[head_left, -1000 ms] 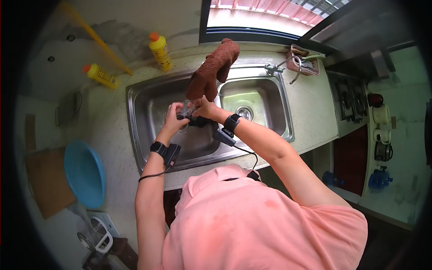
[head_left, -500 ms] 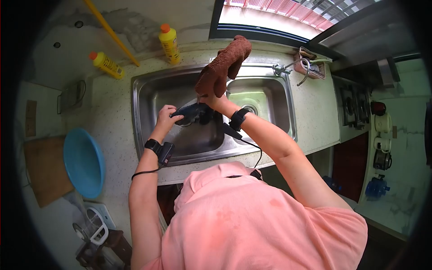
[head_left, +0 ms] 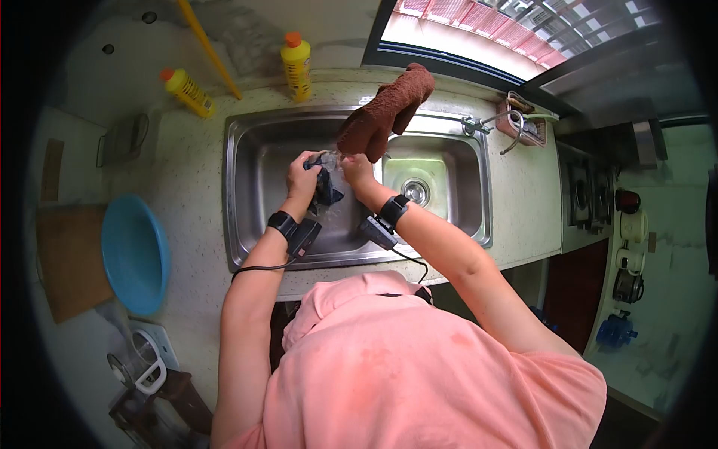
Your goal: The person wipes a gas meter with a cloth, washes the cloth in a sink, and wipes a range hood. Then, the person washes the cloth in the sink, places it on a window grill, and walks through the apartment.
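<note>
My left hand (head_left: 301, 179) is closed on a dark, wet cloth (head_left: 324, 185) that hangs bunched over the left basin of the steel sink (head_left: 247, 187). Water splashes around the cloth's upper end. Close by on the right, my right hand (head_left: 357, 169) has its fingers curled in; what they hold, if anything, is hidden. Just above that hand a reddish-brown towel (head_left: 385, 112) is draped over something, probably the tap, which it covers. Both wrists wear black straps with small cabled boxes.
Two yellow bottles (head_left: 297, 67) stand behind the sink near a yellow pole (head_left: 209, 49). A blue basin (head_left: 134, 254) leans at the left. The right basin has a drain (head_left: 415, 192); a small tap (head_left: 475, 126) and a pink basket (head_left: 526, 123) are at its back corner.
The dark cloth was stretched between both hands; now it is bunched in my left hand. My left hand has moved right, towards my right hand, and water splashes there.
</note>
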The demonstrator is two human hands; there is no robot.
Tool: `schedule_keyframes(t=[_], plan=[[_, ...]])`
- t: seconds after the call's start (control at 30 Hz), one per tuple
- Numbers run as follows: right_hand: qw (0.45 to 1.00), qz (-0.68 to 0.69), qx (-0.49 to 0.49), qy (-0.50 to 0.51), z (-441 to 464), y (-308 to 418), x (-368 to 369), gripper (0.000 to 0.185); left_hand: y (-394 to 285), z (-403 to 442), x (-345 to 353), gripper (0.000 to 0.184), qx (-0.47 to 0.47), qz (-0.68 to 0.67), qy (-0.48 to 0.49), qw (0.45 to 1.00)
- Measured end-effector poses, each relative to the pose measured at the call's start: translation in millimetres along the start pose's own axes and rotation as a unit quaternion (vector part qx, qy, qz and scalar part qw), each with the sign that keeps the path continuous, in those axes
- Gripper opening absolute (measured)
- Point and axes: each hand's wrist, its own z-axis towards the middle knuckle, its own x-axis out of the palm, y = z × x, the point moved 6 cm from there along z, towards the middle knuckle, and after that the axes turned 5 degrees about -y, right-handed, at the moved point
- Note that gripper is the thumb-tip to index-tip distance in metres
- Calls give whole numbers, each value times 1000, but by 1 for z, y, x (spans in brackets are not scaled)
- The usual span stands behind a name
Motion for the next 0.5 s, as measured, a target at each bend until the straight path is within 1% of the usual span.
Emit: schedule_keyframes(t=[0.03, 0.07, 0.13, 0.17, 0.2, 0.23, 0.27, 0.3, 0.37, 0.4, 0.5], plan=[[986, 54, 159, -8, -7, -26, 1, 33, 8, -2, 2, 25, -36, 0, -21, 999], [964, 106, 243, 6, -13, -41, 6, 36, 11, -5, 7, 21, -30, 16, -40, 999], [891, 205, 403, 33, -26, -69, 17, 41, -2, -17, 20, 18, -43, 20, -22, 999], [890, 236, 384, 71, -21, -78, 25, 44, -8, -24, 28, 18, -56, 15, -10, 998], [885, 266, 365, 109, -13, -92, 34, 46, -8, -28, 37, 20, -30, -13, -19, 999], [878, 297, 344, 149, -16, -81, 42, 49, -11, -35, 43, 22, -45, -112, -20, 993], [905, 263, 307, 132, -19, -73, 36, 49, -2, -33, 45, 24, -66, -111, -20, 991], [929, 225, 270, 113, -30, -44, 29, 49, 9, -31, 49, 27, -86, -111, -19, 990], [906, 276, 312, 79, -38, -32, 26, 48, -15, -31, 37, 30, -43, -30, -42, 998], [887, 309, 328, 98, -32, -48, 33, 49, -24, -32, 33, 31, -22, 10, -54, 998], [869, 344, 328, 139, -28, -56, 50, 44, -16, -22, 27, 36, 11, 79, -94, 992]])
